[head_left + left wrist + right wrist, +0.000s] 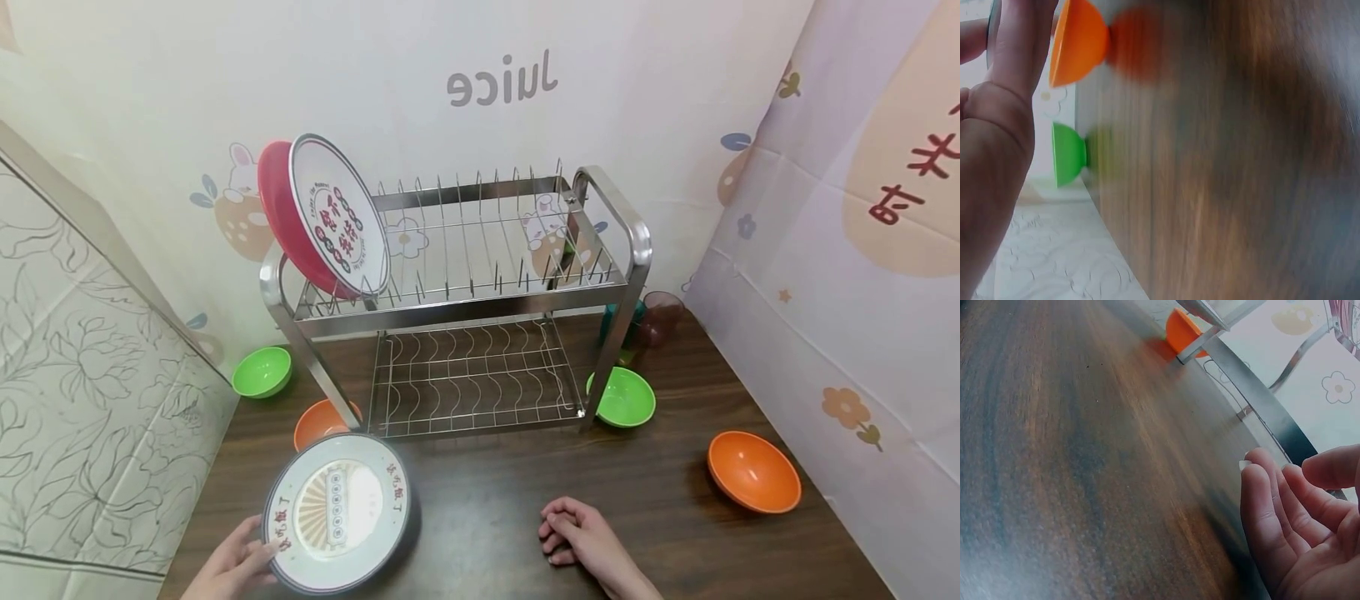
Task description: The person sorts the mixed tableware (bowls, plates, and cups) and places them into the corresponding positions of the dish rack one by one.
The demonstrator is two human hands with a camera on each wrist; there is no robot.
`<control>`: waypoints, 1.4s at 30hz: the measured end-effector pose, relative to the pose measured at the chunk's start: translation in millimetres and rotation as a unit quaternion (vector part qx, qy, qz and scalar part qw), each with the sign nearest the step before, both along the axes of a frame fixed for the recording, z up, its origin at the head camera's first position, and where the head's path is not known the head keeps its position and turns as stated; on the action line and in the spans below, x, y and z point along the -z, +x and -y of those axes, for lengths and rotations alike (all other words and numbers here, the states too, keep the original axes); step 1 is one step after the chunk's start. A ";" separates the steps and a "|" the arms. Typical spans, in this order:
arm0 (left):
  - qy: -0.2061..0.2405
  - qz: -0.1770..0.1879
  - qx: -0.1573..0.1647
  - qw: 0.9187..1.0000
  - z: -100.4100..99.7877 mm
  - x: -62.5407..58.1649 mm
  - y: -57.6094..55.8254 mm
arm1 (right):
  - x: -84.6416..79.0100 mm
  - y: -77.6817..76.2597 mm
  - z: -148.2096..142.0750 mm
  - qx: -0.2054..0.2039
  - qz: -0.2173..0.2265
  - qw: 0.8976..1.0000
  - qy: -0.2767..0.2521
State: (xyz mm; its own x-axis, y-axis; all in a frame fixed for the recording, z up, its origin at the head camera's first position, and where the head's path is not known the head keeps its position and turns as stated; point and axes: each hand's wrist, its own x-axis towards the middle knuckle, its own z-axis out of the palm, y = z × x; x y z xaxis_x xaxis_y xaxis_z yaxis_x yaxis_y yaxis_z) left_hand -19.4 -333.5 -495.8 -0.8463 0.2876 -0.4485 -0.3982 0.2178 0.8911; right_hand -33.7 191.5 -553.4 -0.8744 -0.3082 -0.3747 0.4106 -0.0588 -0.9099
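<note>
At the lower left of the head view, my left hand [238, 560] pinches the left rim of a white plate [341, 508] with a dark edge, a sunburst pattern and red characters. The plate is tilted with its face up, above the table in front of the dish rack [450, 308]. My right hand [581, 537] rests near the table's front, fingers loosely curled and holding nothing; the right wrist view shows the same hand [1300, 525] with nothing in its palm. On the rack's upper left, a white plate with red and dark print [341, 221] leans against a red plate [279, 196].
Behind the held plate is an orange bowl [318, 419], with a green bowl [262, 372] farther left. Another green bowl [628, 398] sits by the rack's right leg, and an orange bowl [753, 472] lies far right. Dark translucent cups [660, 318] stand behind the rack's right side.
</note>
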 end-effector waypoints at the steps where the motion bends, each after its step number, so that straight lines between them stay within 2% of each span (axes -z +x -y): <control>1: -0.004 -0.001 0.002 1.000 -3.7 -0.4 -1.3 | -0.2 0.2 0.1 0.000 -0.002 1.000 0.000; 4: -0.014 0.005 0.009 1.000 -16.2 -1.2 -5.7 | -1.3 0.3 0.5 0.000 -0.005 1.000 0.000; 8: -0.004 0.012 0.025 1.000 -34.0 -1.6 -12.4 | -3.5 -0.1 1.1 -0.001 -0.009 1.000 0.005; 15: 0.028 -0.019 0.056 0.998 -62.9 3.9 -20.9 | -6.1 -0.4 1.0 0.001 -0.020 1.000 0.015; 22: 0.036 -0.027 0.065 0.997 -91.0 11.9 -22.4 | -7.9 0.6 1.4 0.003 -0.030 0.999 0.027; 30: 0.053 -0.016 0.069 0.996 -119.3 18.1 -27.4 | -8.6 0.4 1.9 0.005 -0.076 0.995 0.071; 35: 0.086 -0.030 0.068 0.994 -137.1 22.2 -26.3 | -11.3 0.8 4.2 0.004 -0.079 0.995 0.055; 42: 0.113 -0.034 0.067 0.991 -156.2 30.5 -22.6 | -24.1 0.1 9.9 0.036 -0.056 0.998 0.018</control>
